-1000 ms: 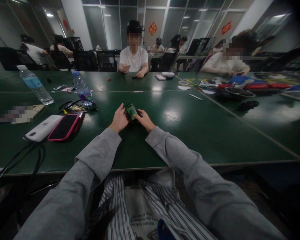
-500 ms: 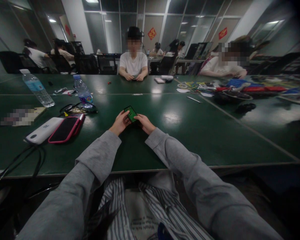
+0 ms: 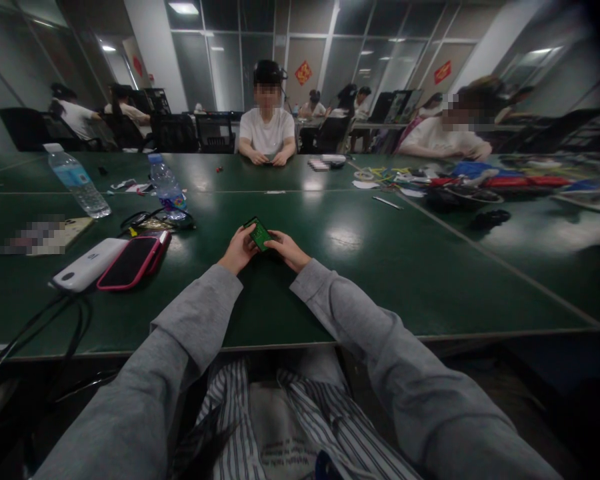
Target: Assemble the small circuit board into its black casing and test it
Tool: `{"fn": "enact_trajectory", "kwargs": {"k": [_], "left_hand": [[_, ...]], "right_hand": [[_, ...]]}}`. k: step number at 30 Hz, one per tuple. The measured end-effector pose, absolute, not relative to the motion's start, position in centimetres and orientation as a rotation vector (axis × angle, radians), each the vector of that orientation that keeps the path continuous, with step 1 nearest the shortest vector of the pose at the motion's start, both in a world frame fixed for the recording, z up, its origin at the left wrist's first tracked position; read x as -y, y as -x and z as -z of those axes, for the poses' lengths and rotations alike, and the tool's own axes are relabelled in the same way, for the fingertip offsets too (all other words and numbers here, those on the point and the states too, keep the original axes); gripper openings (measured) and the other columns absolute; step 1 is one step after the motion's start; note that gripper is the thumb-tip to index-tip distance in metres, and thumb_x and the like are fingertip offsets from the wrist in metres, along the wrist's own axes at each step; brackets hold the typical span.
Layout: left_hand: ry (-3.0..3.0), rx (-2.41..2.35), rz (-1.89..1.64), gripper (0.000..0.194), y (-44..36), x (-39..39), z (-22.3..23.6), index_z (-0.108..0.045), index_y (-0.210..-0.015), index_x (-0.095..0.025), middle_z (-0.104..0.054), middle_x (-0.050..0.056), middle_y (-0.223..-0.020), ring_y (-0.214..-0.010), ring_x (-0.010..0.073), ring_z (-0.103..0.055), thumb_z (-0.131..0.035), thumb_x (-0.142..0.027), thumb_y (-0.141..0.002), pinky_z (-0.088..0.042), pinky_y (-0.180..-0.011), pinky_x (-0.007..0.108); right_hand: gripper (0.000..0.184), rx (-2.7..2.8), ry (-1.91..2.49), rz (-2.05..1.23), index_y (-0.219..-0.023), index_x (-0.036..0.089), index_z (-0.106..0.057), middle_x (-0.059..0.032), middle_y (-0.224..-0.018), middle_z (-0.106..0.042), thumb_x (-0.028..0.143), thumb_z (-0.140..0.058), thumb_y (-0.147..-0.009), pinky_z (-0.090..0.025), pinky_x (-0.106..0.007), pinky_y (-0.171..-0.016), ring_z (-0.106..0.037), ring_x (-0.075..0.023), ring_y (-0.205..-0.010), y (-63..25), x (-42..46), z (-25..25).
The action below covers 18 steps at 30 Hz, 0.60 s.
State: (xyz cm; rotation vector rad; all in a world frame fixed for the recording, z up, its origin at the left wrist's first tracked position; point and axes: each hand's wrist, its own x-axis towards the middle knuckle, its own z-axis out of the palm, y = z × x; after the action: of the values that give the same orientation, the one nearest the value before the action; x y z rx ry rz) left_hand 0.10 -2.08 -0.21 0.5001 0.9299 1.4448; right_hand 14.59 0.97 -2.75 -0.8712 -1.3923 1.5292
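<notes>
A small green circuit board (image 3: 259,233) is held just above the dark green table (image 3: 380,267), between both of my hands. My left hand (image 3: 237,251) grips its left edge with curled fingers. My right hand (image 3: 289,249) pinches its right edge with thumb and fingertips. Both arms wear grey sleeves and reach forward from the table's near edge. What lies under the board is hidden by my fingers.
To the left lie a red-cased phone (image 3: 130,261), a white power bank (image 3: 87,264), black cables (image 3: 55,320) and two water bottles (image 3: 77,181). A person in a white shirt (image 3: 267,130) sits opposite. Another person and colourful clutter (image 3: 480,180) occupy the far right.
The board has been turned between my fingers, from tilted up on edge to lying flatter. My left thumb has closed onto it. The camera has tipped slightly.
</notes>
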Motion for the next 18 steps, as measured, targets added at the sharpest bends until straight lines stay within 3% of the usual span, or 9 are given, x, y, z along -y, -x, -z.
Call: {"fn": "enact_trajectory", "kwargs": {"k": [6,10,14,16,18], "left_hand": [[-0.515,-0.943,-1.462,0.031,-0.2,2.3,0.0,-0.059,-0.096,-0.023,-0.067,-0.003,-0.079,-0.060,0.0098,-0.063,-0.079,-0.021,-0.072,-0.047,-0.055,0.022],[-0.475,-0.912,-1.472,0.030,-0.2,2.2,0.0,-0.059,-0.097,-0.023,-0.067,-0.004,-0.076,-0.058,0.0084,-0.062,-0.078,-0.022,-0.074,-0.048,-0.057,0.021],[-0.501,-0.860,-1.468,0.034,-0.2,2.5,-0.2,-0.060,-0.103,-0.024,-0.064,-0.005,-0.070,-0.054,0.0092,-0.060,-0.078,-0.027,-0.074,-0.044,-0.051,0.022],[-0.523,-0.832,-1.454,0.036,-0.2,2.6,-0.5,-0.060,-0.105,-0.023,-0.062,-0.005,-0.067,-0.050,0.0096,-0.058,-0.078,-0.030,-0.075,-0.039,-0.047,0.022],[-0.519,-0.817,-1.434,0.035,-0.2,2.8,-0.7,-0.060,-0.106,-0.022,-0.058,-0.006,-0.061,-0.044,0.0087,-0.052,-0.077,-0.032,-0.077,-0.035,-0.044,0.024]], "right_hand": [[0.047,1.431,0.857,-1.514,-0.113,0.017,-0.059,-0.0070,-0.110,-0.070,0.018,-0.072,-0.068,-0.048,-0.043,-0.106,-0.067,-0.0190,-0.102,-14.7,-1.3,2.8],[0.049,1.413,0.885,-1.571,-0.117,0.020,-0.056,-0.0046,-0.103,-0.070,0.024,-0.074,-0.071,-0.054,-0.043,-0.098,-0.069,-0.0191,-0.093,-14.9,-0.9,2.2],[0.046,1.266,0.767,-1.799,-0.118,0.025,-0.053,-0.0042,-0.103,-0.071,0.040,-0.072,-0.079,-0.060,-0.047,-0.086,-0.070,-0.0219,-0.089,-15.1,0.3,1.0],[0.043,1.266,0.670,-1.911,-0.113,0.024,-0.057,-0.0077,-0.102,-0.072,0.055,-0.063,-0.085,-0.060,-0.049,-0.086,-0.070,-0.0252,-0.094,-15.1,0.9,0.4],[0.043,1.255,0.620,-1.965,-0.108,0.022,-0.060,-0.0096,-0.100,-0.072,0.060,-0.057,-0.088,-0.060,-0.050,-0.088,-0.069,-0.0270,-0.098,-15.0,1.3,0.1]]}}
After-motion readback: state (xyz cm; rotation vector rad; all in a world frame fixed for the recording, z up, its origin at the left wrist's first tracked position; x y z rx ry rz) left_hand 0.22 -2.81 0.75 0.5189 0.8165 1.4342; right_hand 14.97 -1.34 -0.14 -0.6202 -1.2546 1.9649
